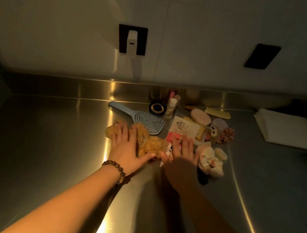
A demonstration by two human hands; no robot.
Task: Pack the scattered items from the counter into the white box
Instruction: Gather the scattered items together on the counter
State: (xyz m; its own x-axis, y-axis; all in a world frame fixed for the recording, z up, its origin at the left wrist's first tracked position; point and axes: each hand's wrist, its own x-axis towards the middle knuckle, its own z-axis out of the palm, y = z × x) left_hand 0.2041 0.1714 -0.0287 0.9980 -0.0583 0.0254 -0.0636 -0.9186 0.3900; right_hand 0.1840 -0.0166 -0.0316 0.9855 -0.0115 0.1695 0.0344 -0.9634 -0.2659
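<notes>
Left hand [126, 144] flat, fingers spread on the tan plush toy [149, 142] at frame centre; right hand [182, 151] open too, pressing the pink packet [173, 137] — plush looks soft, light, squashy; best scooped round its body — white box [288, 129] waits centre-right.

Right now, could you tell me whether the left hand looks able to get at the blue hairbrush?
Probably yes: the left hand rests on the brown plush toy, and the blue hairbrush lies uncovered just beyond its fingers.
</notes>
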